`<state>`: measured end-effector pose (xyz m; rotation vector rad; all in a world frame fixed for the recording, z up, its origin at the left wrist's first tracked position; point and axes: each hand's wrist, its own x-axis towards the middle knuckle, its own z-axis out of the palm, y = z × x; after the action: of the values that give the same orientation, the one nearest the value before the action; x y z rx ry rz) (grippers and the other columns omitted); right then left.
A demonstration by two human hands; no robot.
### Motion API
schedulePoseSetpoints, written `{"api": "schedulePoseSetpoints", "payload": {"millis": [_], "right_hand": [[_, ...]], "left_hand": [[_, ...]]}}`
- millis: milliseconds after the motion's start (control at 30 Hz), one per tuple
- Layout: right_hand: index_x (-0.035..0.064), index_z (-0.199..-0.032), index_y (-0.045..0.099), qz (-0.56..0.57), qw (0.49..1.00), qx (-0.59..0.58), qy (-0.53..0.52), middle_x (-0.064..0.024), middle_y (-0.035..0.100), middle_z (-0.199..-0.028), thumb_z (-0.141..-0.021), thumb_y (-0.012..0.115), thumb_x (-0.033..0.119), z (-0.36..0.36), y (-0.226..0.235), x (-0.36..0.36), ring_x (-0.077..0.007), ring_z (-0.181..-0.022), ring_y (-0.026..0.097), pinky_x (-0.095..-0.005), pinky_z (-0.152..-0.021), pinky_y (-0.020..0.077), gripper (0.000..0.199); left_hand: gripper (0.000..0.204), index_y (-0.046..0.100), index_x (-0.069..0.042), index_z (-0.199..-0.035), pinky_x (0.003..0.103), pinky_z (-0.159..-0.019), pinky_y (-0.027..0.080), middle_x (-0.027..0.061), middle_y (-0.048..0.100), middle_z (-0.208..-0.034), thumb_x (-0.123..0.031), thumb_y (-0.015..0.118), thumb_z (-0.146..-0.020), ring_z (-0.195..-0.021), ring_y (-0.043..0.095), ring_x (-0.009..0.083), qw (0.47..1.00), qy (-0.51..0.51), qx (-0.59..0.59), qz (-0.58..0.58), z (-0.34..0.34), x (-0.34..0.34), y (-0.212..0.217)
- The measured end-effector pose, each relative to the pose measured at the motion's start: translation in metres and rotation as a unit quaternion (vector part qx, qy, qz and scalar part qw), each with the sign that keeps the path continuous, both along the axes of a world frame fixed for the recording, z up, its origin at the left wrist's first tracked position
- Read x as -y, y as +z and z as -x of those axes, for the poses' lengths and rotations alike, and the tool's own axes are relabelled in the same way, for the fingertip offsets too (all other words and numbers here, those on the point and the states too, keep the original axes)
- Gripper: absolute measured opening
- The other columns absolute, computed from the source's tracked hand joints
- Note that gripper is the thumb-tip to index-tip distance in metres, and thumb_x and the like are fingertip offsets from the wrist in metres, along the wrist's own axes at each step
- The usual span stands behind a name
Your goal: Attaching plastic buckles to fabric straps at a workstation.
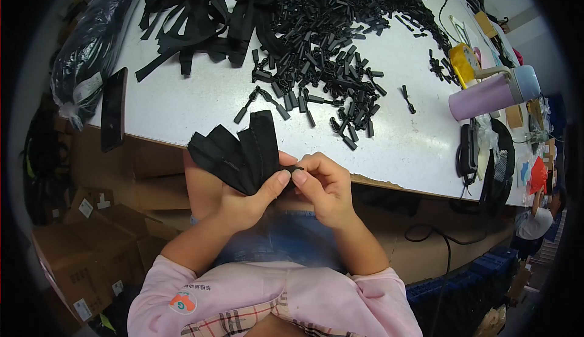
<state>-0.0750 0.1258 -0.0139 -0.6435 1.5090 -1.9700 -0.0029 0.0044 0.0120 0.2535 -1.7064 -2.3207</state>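
My left hand (pixel 252 206) is closed round several black fabric strips (pixel 234 154), which fan out above it toward the table edge. Beside it my right hand (pixel 328 191) pinches a small dark piece (pixel 294 168) between thumb and fingers, close to my left thumb. Whether that piece is a strip's end or a separate part cannot be made out. Both hands are over my lap, just in front of the table's near edge. Beyond them a large heap of black zipper pulls (pixel 328 57) spreads over the white table (pixel 395 148).
More black fabric strips (pixel 237 27) lie in a tangle at the far left. A phone (pixel 114 109) and a black plastic-wrapped bundle (pixel 91 51) are at the left edge. A purple bottle (pixel 483 97) lies at the right. Cardboard boxes (pixel 91 258) stand on the lower left floor.
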Motion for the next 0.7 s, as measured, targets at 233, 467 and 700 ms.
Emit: {"api": "schedulePoseSetpoints", "payload": {"millis": [233, 467, 700], "right_hand": [[0.0009, -0.081, 0.051, -0.003, 0.999, 0.021, 0.029, 0.003, 0.047, -0.065, -0.082, 0.051, 0.01, 0.002, 0.0, -0.004, -0.0016, -0.056, 0.038, -0.0164, -0.049, 0.0308, 0.009], [0.0011, -0.079, 0.052, 0.028, 0.993, -0.112, -0.032, 0.0014, 0.047, -0.066, -0.08, 0.054, 0.009, -0.002, -0.008, 0.001, -0.0016, -0.052, 0.036, -0.0156, -0.045, 0.0287, 0.009], [0.0003, -0.072, 0.051, -0.007, 0.999, -0.024, 0.022, 0.0041, 0.042, -0.051, -0.073, 0.062, 0.009, 0.007, 0.008, 0.006, -0.0001, -0.044, 0.031, -0.0165, -0.039, 0.0253, 0.015]], "left_hand": [[0.02, 0.05, 0.001, -0.1, 0.023, -0.072, 0.043, 0.0051, 0.053, -0.09, -0.007, 0.051, -0.081, -0.082, 0.051, 0.0091, 0.997, -0.035, 0.039, 0.061, -0.001, 0.009, 0.002], [0.018, 0.054, -0.001, -0.095, 0.02, -0.063, 0.042, 0.002, 0.054, -0.081, -0.011, 0.055, -0.08, -0.072, 0.05, 0.0062, 0.998, -0.023, 0.047, 0.039, -0.002, 0.012, -0.003], [0.013, 0.053, -0.004, -0.085, 0.016, -0.049, 0.035, -0.0019, 0.051, -0.07, -0.016, 0.055, -0.081, -0.056, 0.044, 0.0028, 0.998, 0.001, 0.015, 0.057, 0.0, 0.01, -0.001]]}}
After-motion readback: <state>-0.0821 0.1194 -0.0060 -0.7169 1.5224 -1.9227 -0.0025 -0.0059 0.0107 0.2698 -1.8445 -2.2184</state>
